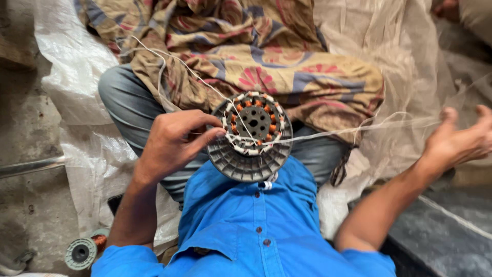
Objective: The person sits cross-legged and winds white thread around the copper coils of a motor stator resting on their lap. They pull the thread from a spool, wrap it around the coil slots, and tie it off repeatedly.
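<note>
Left hand [171, 141] pinching motor stator [252, 136] on lap, right hand [458, 138] open, seemingly pulling white thread [359, 128]; patterned cloth [246, 56] beyond.

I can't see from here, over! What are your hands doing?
Left hand pinching round motor stator at its rim. Right hand open, pulling white thread taut sideways. Patterned cloth beyond; nothing blocking.
</note>
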